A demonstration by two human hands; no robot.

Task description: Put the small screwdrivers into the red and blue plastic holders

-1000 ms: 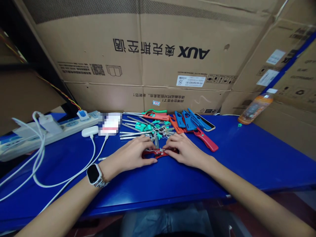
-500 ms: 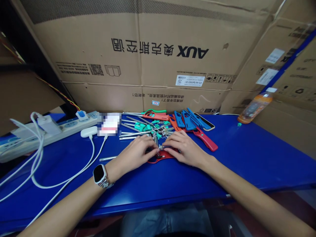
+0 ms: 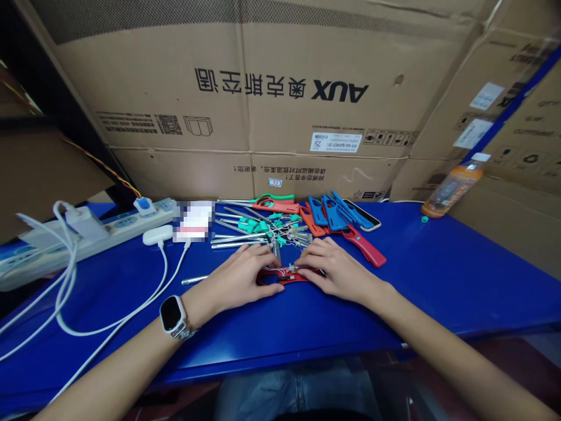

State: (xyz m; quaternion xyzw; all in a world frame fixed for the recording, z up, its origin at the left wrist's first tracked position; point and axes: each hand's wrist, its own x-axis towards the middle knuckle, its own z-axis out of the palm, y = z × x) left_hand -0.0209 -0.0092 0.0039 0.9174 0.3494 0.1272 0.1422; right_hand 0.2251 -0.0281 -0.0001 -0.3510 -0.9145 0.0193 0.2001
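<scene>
My left hand (image 3: 242, 277) and my right hand (image 3: 334, 268) meet over a red plastic handle shell (image 3: 280, 276) lying on the blue table (image 3: 438, 280). Both hands pinch it, the left at its looped end, the right at the other end. Thin wires and a small metal part sit in the shell between my fingertips. A smartwatch (image 3: 171, 314) is on my left wrist. Just behind my hands lies a pile of metal tubes with green parts (image 3: 258, 227).
Red and blue handle shells (image 3: 335, 215) and a phone (image 3: 363, 214) lie behind my right hand. A white power strip (image 3: 100, 231) with chargers and cables fills the left side. An orange bottle (image 3: 451, 186) stands far right. Cardboard boxes (image 3: 280, 93) wall the back. A loose metal tube (image 3: 195, 280) lies left.
My hands lifted slightly toward the pile half a second ago, then came back down onto the red shell, which lies flat between them again.
</scene>
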